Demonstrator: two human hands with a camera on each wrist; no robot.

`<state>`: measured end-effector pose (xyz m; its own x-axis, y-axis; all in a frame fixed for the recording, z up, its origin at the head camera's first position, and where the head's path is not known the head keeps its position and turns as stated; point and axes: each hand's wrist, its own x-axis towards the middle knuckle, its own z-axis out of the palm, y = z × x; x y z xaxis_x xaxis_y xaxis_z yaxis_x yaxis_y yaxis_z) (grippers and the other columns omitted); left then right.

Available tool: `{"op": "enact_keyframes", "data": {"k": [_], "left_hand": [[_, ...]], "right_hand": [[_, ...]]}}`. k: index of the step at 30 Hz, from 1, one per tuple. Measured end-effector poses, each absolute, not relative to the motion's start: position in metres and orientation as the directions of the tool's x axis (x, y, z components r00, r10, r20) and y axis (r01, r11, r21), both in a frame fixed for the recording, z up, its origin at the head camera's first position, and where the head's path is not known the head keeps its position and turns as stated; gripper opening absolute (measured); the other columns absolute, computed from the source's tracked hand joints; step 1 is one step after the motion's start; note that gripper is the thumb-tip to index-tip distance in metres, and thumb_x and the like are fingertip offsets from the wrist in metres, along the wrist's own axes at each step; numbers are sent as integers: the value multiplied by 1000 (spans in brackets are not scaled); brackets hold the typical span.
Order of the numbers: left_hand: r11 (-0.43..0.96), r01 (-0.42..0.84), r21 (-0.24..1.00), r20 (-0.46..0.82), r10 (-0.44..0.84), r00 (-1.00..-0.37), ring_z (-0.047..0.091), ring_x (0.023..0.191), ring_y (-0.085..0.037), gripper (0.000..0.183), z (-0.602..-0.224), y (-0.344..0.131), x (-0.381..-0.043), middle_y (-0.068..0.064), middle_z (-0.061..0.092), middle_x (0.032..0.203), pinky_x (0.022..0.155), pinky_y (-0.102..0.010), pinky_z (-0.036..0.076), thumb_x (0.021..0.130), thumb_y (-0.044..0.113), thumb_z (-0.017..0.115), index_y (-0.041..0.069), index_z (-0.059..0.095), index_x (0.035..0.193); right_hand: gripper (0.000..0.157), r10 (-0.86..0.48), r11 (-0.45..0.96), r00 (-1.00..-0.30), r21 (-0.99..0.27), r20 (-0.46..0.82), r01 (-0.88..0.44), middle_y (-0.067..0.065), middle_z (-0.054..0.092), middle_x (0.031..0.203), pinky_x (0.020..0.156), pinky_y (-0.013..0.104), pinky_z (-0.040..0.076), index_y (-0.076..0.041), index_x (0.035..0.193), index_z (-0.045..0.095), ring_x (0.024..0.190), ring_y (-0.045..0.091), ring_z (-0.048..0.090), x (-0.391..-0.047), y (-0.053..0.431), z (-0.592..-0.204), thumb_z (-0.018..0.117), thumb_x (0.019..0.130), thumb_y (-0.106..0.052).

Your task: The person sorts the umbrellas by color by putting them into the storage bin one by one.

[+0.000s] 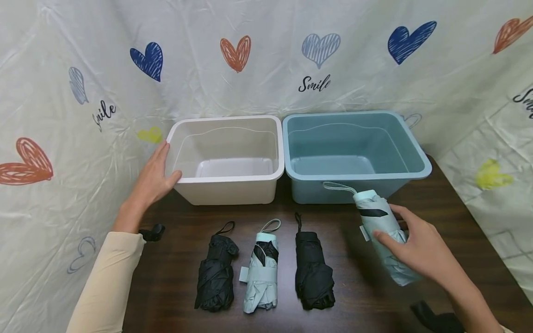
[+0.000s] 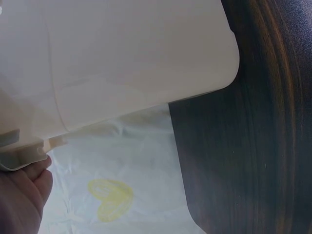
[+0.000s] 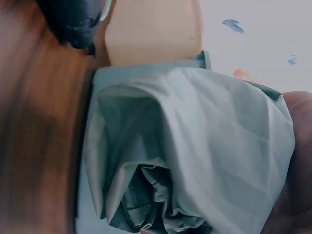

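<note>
My right hand (image 1: pixel 420 245) grips a folded pale blue-green umbrella (image 1: pixel 385 236) above the table, in front of the blue bin (image 1: pixel 358 177). The umbrella's strap loop points toward that bin. Its bunched canopy end (image 3: pixel 214 146) fills the right wrist view and hides most of the fingers. My left hand (image 1: pixel 151 178) holds the left rim of the beige bin (image 1: pixel 229 180), thumb at the front corner. Between the hands lie a black umbrella (image 1: pixel 216 273), a second pale blue-green umbrella (image 1: pixel 262 273) and another black umbrella (image 1: pixel 313 273), loops facing the bins.
Both bins stand side by side at the back of the dark wooden table (image 1: pixel 179 286), and their visible floors are bare. Behind them hangs a white cloth (image 1: pixel 266 88) printed with hearts and "Smile". The table's right edge slants past the right hand.
</note>
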<state>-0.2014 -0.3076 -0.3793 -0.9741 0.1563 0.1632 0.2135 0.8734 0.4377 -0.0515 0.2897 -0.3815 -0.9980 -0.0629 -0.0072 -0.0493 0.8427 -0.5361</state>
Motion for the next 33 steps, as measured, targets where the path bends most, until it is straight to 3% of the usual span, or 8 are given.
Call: {"op": "enact_keyframes", "data": {"k": [5,12,22,28,33], "left_hand": [[873,211,439,160,155,-975,23,161,-49,89,-379,-308,-201,-24,16,177,128,-68,24,96,32,56,-4,17,167],[871,206,446,158,150,-976,22,161,-49,89,-380,-308,-201,-23,15,177,128,-68,23,95,31,57,-4,17,167],[873,209,441,158,154,-975,23,161,-49,90,-381,-309,-201,-24,16,177,128,-69,24,95,32,57,-4,17,167],[870,212,445,158,156,-975,22,161,-50,90,-380,-309,-201,-25,16,176,128,-68,23,95,31,58,-5,17,167],[869,214,445,160,158,-974,22,161,-49,90,-380,-309,-202,-25,16,176,128,-68,23,96,32,57,-5,16,167]], "right_hand": [[77,-77,849,-996,-521,46,-90,32,67,129,62,29,49,2,151,48,92,35,72,-59,292,-369,79,93,-39],[80,-104,871,-992,-475,71,-125,33,67,130,65,37,49,3,150,49,93,40,70,-64,289,-356,81,92,-40],[81,-124,882,-984,-439,131,-170,32,66,132,64,37,47,2,152,50,95,43,70,-70,288,-338,82,90,-40],[77,-147,886,-972,-413,182,-211,26,71,120,62,33,44,-2,149,54,92,36,68,-80,289,-327,84,88,-38],[78,-180,882,-965,-402,193,-245,27,72,117,63,32,46,3,149,53,91,36,68,-92,290,-316,84,88,-36]]}}
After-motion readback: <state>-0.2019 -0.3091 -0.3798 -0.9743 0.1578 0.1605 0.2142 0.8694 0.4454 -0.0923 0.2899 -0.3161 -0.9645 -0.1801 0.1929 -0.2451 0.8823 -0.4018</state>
